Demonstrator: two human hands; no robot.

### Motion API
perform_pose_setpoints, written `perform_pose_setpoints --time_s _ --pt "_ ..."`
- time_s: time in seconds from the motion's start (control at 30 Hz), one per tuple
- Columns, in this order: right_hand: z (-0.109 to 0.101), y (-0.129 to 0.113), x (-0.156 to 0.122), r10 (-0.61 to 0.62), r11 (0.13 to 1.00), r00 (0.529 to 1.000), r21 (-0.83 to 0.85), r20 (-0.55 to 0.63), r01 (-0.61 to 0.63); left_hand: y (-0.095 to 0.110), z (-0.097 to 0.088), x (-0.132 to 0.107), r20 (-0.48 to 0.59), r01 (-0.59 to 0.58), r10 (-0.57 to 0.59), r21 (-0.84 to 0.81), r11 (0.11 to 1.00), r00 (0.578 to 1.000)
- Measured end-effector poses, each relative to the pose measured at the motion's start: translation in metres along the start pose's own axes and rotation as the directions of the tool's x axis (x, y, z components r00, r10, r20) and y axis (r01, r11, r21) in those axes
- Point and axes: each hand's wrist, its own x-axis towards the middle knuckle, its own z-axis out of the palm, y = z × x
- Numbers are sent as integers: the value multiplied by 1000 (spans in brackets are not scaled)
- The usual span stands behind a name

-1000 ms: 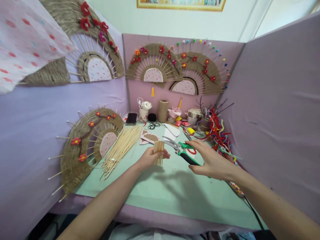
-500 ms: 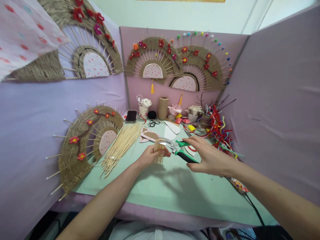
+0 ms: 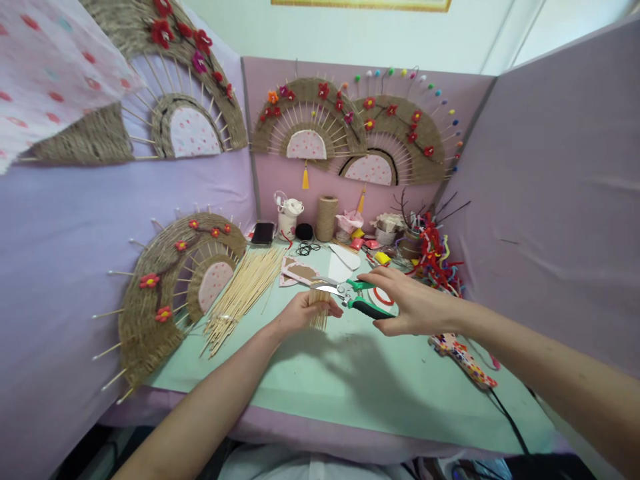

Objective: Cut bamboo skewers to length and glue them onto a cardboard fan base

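Observation:
My left hand [image 3: 296, 313] is closed around a short bundle of thin wooden sticks [image 3: 319, 319], held upright above the table. In my right hand [image 3: 407, 303] is a pair of pruning shears [image 3: 356, 293] with green and black handles. Their blades are parted and lie across the top end of the bundle. Whether the lower blade touches the sticks I cannot tell. Left of my hands, a heap of long thin sticks [image 3: 245, 290] lies on the green tablecloth [image 3: 320, 380]. Behind the blades rest brown cardboard pieces with dotted edging [image 3: 300, 270].
Twine-wrapped fans hang on the back panel [image 3: 310, 87]; another fan [image 3: 135, 307] leans at left. A twine spool [image 3: 327, 219], a white jar [image 3: 289, 217] and red pipe cleaners [image 3: 434, 250] stand at the back. A patterned glue gun [image 3: 465, 361] with a cord lies right.
My right hand and the shears have shifted slightly left and up, and the blades look wider apart. My left hand still holds the bundle in about the same place.

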Motion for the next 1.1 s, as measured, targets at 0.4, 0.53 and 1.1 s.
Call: perform_pose_setpoints --time_s 0.4,0.53,1.1 --pt "-6 7 4 -8 999 998 -35 63 10 4 -2 3 58 16 -19 56 998 998" --pt "-8 6 2 -6 998 998 -63 66 10 -2 -2 5 61 9 -9 5 1000 998" --pt "-5 -6 11 -7 934 997 -356 77 34 6 3 2 66 10 -14 71 997 998"
